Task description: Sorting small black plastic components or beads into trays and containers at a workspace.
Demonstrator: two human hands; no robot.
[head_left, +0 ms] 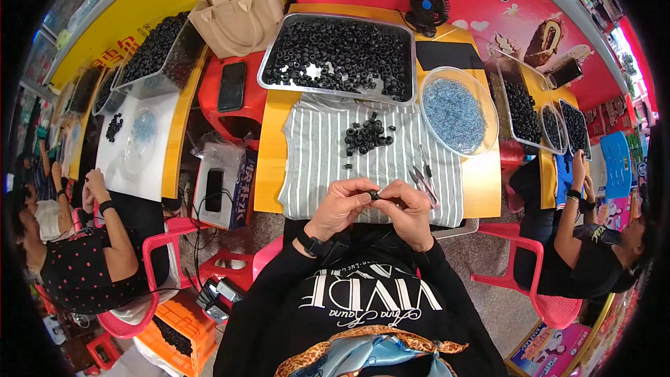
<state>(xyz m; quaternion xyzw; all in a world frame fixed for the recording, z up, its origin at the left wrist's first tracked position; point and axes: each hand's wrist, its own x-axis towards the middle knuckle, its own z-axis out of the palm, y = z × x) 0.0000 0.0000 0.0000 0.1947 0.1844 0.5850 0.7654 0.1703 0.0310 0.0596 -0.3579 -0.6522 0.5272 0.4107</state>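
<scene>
Two-handed hold on a small part, seen from above. The fingers of the left hand point(342, 207) and right hand point(408, 211) were drawn together, thumb and fingertips of each gripping one small black piece point(375, 195) where the two hands met. The black piece was partly covered by the fingertips, so its full form could not be told. Below the fingers of the left hand, a dark watch point(314, 245) circled the wrist. Beneath and beyond the fingers, a grey-and-white striped cloth point(314, 160) covered part of a wooden table point(270, 181). Directly ahead of the fingertips lay a loose pile of black pieces point(366, 137) on the cloth. Just right of the right fingers lay slender tools point(425, 181), too small to identify surely. Farther ahead of the fingers, beyond the pile, stood a rectangular tray point(337, 95) spread with many more black pieces. Ahead and to the right of the fingers stood an oval clear tub point(492, 124), holding a mass of tiny blue bits point(453, 113).
</scene>
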